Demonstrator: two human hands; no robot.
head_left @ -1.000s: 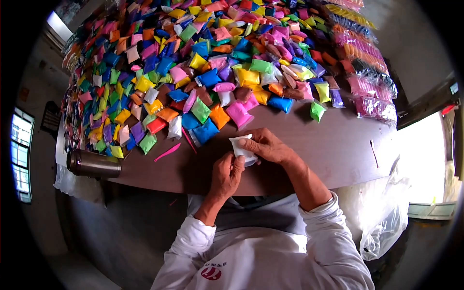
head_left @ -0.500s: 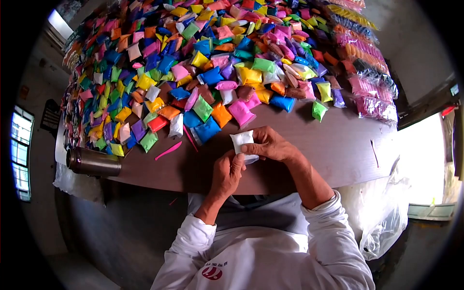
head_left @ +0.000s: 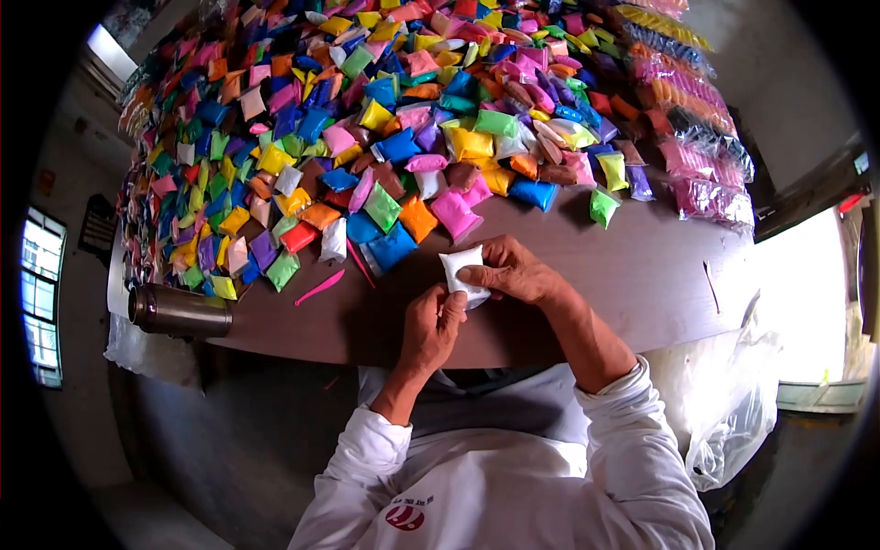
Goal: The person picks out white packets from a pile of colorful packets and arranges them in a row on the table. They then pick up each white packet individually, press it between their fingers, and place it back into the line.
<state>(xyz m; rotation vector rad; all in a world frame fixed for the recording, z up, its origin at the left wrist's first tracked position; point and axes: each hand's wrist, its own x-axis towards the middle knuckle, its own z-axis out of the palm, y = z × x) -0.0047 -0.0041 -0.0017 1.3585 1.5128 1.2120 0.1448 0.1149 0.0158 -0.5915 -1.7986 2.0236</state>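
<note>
A small white packet (head_left: 464,266) in clear plastic is held over the near part of the table. My right hand (head_left: 513,270) grips it from the right, with the thumb pressed across its front. From the lower left, my left hand (head_left: 433,330) pinches the packet's bottom edge between thumb and curled fingers. Just beyond the hands lie a pink packet (head_left: 456,214), an orange packet (head_left: 419,220) and a blue packet (head_left: 390,248). What the packet contains cannot be made out beyond its white colour.
A large heap of colourful packets (head_left: 302,137) covers the far side of the brown table (head_left: 587,293). Bundled packets (head_left: 697,160) line the right. A pink plastic tool (head_left: 320,287) and a metal flask (head_left: 181,310) lie left. A clear plastic bag (head_left: 733,412) hangs at right.
The white packet has turned slightly in my fingers and more of its front shows. Both hands stay in nearly the same place.
</note>
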